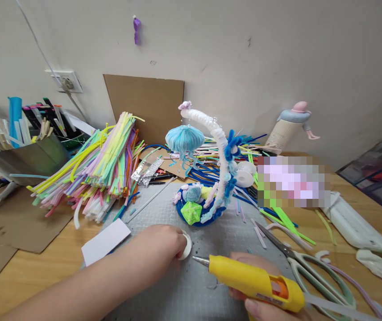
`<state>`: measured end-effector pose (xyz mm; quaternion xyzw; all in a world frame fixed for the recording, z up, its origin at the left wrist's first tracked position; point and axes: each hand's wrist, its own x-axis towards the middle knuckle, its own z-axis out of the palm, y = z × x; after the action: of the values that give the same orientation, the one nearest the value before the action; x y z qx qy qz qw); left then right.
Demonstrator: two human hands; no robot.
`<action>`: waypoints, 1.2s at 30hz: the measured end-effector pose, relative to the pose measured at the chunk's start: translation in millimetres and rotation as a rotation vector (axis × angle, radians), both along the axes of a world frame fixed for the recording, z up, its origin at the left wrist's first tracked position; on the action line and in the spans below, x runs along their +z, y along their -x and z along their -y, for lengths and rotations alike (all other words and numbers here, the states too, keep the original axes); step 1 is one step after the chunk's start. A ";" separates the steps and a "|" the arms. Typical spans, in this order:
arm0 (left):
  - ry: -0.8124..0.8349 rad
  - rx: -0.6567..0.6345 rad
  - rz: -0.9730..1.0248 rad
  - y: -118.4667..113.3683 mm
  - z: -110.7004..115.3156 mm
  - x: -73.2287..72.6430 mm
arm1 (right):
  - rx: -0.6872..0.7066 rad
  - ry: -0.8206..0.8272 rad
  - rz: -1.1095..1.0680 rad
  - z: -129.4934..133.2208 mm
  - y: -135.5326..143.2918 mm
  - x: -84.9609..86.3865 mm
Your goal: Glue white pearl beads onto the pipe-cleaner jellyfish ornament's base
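Observation:
My left hand (164, 243) is low over the grey cutting mat, its fingers curled on the edge of a small white round piece (186, 246); the fingertips are partly hidden. My right hand (261, 267) is wrapped round a yellow hot glue gun (251, 278), with a clear glue stick (331, 307) trailing from its back. The metal nozzle points left at the white piece, a short gap apart. Behind both hands stands a pipe-cleaner ornament: a white arch (222, 147), a hanging light-blue jellyfish (184, 139), and a blue base (207, 220) bearing a green starfish (191, 213).
Scissors (311, 267) lie open at the right, near a white power-bank-like block (358, 225). Bundled pipe cleaners (107, 156) and a metal pen holder (26, 160) fill the left. A white card (105, 240) lies beside my left forearm. Cardboard (144, 107) leans on the wall.

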<state>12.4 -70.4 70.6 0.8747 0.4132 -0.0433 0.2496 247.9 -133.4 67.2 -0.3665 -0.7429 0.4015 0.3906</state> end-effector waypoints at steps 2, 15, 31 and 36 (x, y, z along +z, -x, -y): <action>0.045 0.023 0.022 2.2 0.9 -0.6 | 0.002 0.026 -0.004 -0.3 0.9 -4.3; 0.150 0.377 0.318 5.5 -0.6 5.1 | 0.147 -0.091 -0.083 -9.3 -4.3 -36.8; 1.261 0.927 1.414 -13.3 25.3 -18.3 | -0.040 0.113 -0.184 -3.2 4.3 -35.4; 1.283 0.861 1.388 -11.2 26.6 -18.8 | -0.044 0.168 -0.180 -1.6 3.1 -32.9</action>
<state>23.6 -97.0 51.8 0.1883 0.3553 0.3510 0.8456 244.8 -131.8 34.3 -0.3766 -0.6605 0.4849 0.4322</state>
